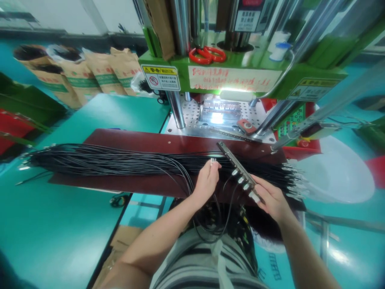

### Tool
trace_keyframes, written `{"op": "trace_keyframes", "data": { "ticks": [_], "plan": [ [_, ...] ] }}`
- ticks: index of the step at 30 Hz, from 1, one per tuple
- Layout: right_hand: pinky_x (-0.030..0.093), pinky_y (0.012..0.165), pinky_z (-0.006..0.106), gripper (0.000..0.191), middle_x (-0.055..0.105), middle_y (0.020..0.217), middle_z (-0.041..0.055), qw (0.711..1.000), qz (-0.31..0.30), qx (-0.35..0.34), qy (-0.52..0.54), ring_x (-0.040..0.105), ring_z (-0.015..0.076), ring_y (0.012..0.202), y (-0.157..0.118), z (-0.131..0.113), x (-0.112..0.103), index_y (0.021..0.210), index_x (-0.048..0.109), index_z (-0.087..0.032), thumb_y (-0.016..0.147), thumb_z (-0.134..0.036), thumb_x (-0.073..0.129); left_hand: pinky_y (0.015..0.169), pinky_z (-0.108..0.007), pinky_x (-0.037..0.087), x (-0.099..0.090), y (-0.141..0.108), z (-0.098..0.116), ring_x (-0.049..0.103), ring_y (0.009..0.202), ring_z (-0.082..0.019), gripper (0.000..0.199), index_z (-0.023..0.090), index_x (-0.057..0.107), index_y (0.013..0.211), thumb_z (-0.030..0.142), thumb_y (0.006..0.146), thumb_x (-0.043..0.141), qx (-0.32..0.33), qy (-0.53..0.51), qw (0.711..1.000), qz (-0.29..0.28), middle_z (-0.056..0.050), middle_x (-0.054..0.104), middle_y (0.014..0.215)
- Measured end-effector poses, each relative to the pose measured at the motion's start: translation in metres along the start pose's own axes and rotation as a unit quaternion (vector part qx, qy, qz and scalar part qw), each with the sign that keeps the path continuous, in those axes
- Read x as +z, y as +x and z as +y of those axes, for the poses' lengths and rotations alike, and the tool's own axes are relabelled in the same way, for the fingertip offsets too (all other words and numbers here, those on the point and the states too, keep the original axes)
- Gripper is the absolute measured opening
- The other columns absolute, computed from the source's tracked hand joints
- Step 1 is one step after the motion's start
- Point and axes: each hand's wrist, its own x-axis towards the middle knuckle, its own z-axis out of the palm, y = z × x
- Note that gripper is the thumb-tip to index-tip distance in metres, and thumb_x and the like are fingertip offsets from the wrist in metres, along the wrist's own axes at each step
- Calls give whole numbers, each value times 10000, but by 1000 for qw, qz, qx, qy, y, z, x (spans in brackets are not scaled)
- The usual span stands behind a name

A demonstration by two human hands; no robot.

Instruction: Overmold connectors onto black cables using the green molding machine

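Observation:
My left hand (207, 178) is closed around a cable connector (213, 161), whose silvery end shows above the fingertips. Black cables hang from that side and loop down over my lap. In my right hand (272, 197) is the lower end of a long, dark metal bar (235, 162), held at a slant. Several silvery connectors (240, 180) sit along the bar's near edge. Both hands are over a dark red board (100, 138), where a thick bundle of black cables (114, 160) lies lengthwise. Its right-hand ends (296, 182) are pale. My fingers partly hide the held connector.
Behind the board stands a green press (186, 78) with steel posts and a perforated plate (192, 120). Red-handled scissors (207, 55) lie on the press. Another metal bar (231, 134) rests at the plate's front. To the right is a white basin (339, 172).

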Motion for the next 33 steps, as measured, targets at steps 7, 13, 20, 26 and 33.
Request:
{"op": "trace_keyframes", "data": {
  "ticks": [7,13,20,26,33],
  "plan": [
    [511,583,222,372,649,986,55,998,-51,-24,-32,606,159,760,2,1,-2,1065,653,-259,727,-413,653,548,-208,294,1,-1,1,367,546,-83,259,160,470,600,338,786,492,65,93,993,-41,41,417,554],
    [528,576,234,381,647,1031,61,990,-96,-64,-82,627,181,787,8,8,-9,1135,611,-250,790,-408,579,538,-206,281,0,3,1,352,536,-77,256,149,487,585,337,754,527,30,90,995,-44,50,405,537],
    [540,569,233,376,668,978,35,956,-96,-148,-235,640,197,807,7,6,-9,1194,569,-254,837,-355,507,530,-204,289,-2,4,-1,362,539,-77,307,151,450,553,363,766,518,21,88,995,-51,50,400,532],
    [547,640,233,347,629,1097,46,969,-72,-152,-181,622,205,911,9,9,-11,1132,612,-227,827,-370,527,510,-207,332,-8,4,3,413,480,-78,416,164,446,591,463,857,332,6,51,993,-103,41,433,499],
    [538,752,269,368,605,1142,60,973,-95,-126,-171,591,224,995,8,5,-12,1139,612,-229,821,-396,533,379,-201,242,-17,5,0,314,337,-49,472,176,378,537,541,832,336,-64,-22,980,-189,59,367,423]
  ]
}}
